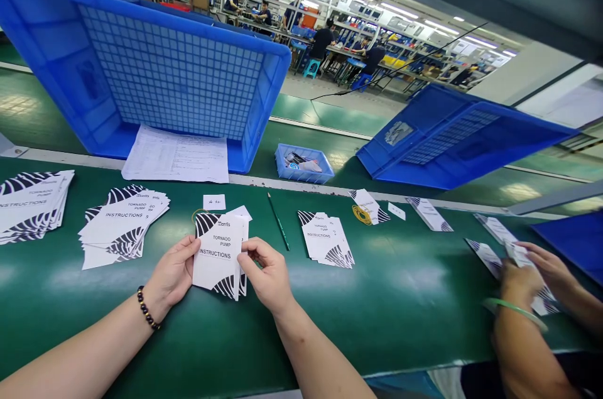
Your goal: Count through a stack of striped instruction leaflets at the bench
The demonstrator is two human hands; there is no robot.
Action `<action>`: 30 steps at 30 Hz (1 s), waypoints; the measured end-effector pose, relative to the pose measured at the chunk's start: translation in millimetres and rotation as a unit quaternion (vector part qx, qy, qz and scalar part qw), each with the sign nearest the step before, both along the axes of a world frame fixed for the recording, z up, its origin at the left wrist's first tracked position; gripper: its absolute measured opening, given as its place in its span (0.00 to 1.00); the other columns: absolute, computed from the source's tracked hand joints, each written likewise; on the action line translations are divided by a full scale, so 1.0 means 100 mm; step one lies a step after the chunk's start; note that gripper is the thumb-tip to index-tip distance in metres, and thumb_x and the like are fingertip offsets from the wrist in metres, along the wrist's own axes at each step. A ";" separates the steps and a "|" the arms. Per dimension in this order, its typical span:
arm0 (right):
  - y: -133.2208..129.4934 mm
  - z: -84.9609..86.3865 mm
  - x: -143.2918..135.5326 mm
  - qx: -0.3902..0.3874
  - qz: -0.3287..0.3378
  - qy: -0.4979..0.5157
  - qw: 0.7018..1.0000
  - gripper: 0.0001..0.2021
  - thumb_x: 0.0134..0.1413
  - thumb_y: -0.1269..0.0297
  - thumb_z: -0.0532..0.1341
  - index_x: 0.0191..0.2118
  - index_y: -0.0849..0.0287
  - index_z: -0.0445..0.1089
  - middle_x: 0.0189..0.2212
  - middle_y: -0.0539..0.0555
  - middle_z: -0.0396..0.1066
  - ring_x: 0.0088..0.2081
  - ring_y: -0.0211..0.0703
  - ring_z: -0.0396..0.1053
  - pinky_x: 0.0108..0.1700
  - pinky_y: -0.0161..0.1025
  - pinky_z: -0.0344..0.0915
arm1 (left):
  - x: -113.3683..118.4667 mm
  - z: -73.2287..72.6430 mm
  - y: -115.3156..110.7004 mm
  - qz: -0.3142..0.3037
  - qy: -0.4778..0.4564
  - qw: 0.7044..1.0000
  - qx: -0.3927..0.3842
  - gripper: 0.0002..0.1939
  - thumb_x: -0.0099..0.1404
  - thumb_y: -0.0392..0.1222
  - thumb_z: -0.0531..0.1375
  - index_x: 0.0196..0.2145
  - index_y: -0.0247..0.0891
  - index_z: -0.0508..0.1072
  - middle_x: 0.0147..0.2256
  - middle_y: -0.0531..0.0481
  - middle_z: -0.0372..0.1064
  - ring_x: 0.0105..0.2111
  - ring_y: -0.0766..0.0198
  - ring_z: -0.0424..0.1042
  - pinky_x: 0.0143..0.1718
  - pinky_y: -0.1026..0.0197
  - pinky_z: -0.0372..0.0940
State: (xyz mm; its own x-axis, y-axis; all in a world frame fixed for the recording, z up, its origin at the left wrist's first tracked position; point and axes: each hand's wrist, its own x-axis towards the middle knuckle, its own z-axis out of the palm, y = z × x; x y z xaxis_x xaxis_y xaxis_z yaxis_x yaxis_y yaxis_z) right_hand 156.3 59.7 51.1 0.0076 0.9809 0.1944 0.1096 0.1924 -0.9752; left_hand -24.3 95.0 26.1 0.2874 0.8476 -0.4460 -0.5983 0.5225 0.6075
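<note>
A few white instruction booklets point(215, 261) with black stripes at the corners are held upright over the green table, slightly fanned at the right. My left hand point(175, 270) pinches their left edge, with the thumb on the front cover. At the right edge, my right hand point(266, 273) has its thumb and curled fingers on the booklets. Just behind them lie a small paper slip point(214, 202) and a yellowish rubber band, partly hidden. A fanned booklet pile point(123, 223) is to the left, and a smaller pile point(325, 237) is to the right of a green pencil point(279, 221).
Another booklet pile point(35, 204) sits at far left. Behind are a large tilted blue crate point(179, 72) with printed sheets point(179, 157), a small blue basket point(304, 163) and more crates point(443, 135). Rubber bands point(362, 215) lie right; a co-worker's hands point(522, 276) hold booklets.
</note>
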 end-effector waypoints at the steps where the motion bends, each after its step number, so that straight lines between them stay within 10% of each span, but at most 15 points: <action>1: 0.00 0.00 0.00 -0.005 -0.006 -0.009 1.000 0.04 0.52 0.66 0.58 0.32 0.59 0.70 0.29 0.52 0.66 0.30 0.38 0.63 0.33 0.35 0.61 | 0.00 0.00 0.00 -0.001 0.000 1.000 0.001 0.05 0.56 0.34 0.64 0.31 0.34 0.70 0.29 0.48 0.71 0.29 0.63 0.72 0.33 0.63 0.70; 19: 0.02 -0.03 0.01 -0.046 -0.071 -0.037 0.996 0.10 0.52 0.64 0.58 0.23 0.60 0.61 0.22 0.48 0.60 0.26 0.35 0.57 0.29 0.32 0.56 | 0.01 0.02 -0.02 -0.022 -0.001 0.999 0.036 0.08 0.61 0.33 0.59 0.40 0.33 0.71 0.37 0.42 0.74 0.38 0.56 0.73 0.40 0.56 0.70; 30: 0.03 -0.05 0.03 -0.032 -0.002 0.045 0.998 0.11 0.57 0.61 0.56 0.27 0.60 0.64 0.24 0.48 0.59 0.26 0.34 0.56 0.28 0.32 0.53 | 0.02 0.01 -0.01 0.004 0.011 1.000 0.029 0.05 0.61 0.29 0.57 0.36 0.33 0.70 0.37 0.42 0.73 0.36 0.57 0.74 0.39 0.56 0.71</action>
State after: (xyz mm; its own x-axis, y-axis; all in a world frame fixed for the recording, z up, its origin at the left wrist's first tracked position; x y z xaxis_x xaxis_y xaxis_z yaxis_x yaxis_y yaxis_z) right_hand 159.2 62.2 46.4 0.0257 0.9913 0.1291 0.0224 0.1285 -0.9915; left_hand -22.7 94.0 27.2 0.2708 0.8746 -0.4023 -0.5889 0.4810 0.6494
